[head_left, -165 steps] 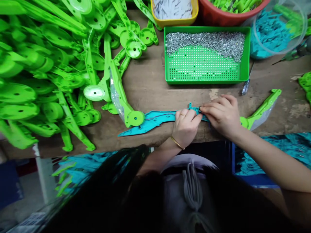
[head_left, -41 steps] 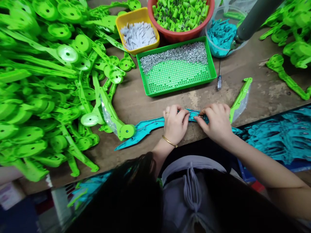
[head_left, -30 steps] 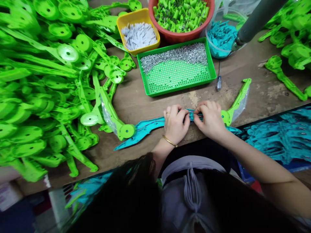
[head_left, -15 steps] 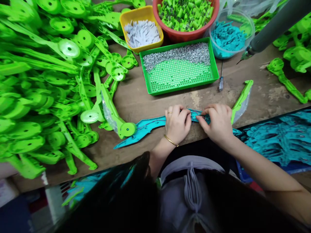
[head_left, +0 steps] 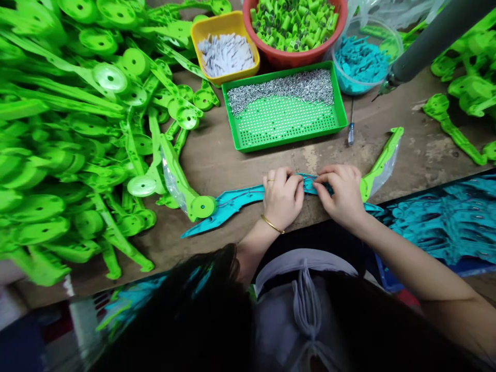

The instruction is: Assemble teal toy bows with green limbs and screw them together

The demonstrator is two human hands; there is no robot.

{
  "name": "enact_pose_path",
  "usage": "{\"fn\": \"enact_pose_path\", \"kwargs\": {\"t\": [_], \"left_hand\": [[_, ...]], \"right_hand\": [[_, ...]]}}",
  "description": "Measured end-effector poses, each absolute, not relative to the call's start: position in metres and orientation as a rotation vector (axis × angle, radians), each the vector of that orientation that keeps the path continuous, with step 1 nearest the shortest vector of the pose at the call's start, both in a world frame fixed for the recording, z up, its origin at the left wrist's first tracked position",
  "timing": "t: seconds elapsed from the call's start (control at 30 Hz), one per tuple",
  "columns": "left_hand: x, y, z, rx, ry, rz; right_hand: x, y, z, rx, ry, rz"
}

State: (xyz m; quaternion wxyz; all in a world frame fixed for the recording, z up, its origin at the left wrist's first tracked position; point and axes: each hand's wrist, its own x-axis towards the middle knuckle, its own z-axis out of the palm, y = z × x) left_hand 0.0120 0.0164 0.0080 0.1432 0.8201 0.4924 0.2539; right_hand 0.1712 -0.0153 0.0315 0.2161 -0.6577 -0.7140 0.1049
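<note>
A long blue plastic toy bow shell [head_left: 239, 200] lies across the table in front of me, with thin wires running along its inside. One green arm [head_left: 178, 181] joins its left end through a round hub; another green arm [head_left: 382, 165] rises at the right. My left hand [head_left: 283, 192] is closed over the middle of the shell, its fingers curled on the far edge. Just right of it, my right hand [head_left: 343, 194] pinches at the shell's centre, fingertips close together. Whatever small part lies between those fingertips is hidden.
Green plastic arms [head_left: 89, 129] pile up on the left. Behind the shell stand a green tray [head_left: 287, 142] of screws, a yellow bin [head_left: 225, 23], a red bowl [head_left: 294, 59] and a clear tub [head_left: 399, 49]. A screwdriver [head_left: 351, 133] lies near a hanging power driver [head_left: 422, 46].
My right hand has shifted slightly left along the shell, uncovering more of the right green arm's base. My left hand stays in place on the shell.
</note>
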Motion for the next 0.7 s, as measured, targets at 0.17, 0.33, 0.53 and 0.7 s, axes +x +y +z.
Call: {"fn": "enact_pose_path", "kwargs": {"t": [0.17,0.33,0.53,0.7], "left_hand": [[0.012,0.017,0.008,2.363,1.434,0.708],[0.012,0.017,0.007,2.378,1.424,0.721],[0.011,0.018,0.007,2.396,1.420,0.728],[0.011,0.019,0.009,2.393,1.408,0.668]], "right_hand": [[0.169,-0.020,0.028,-1.796,-1.993,0.141],[0.173,-0.018,0.028,-1.672,-2.201,0.224],[0.175,-0.010,0.029,-1.678,-2.221,0.264],[0.175,-0.005,0.028,-1.696,-2.144,0.318]]}}
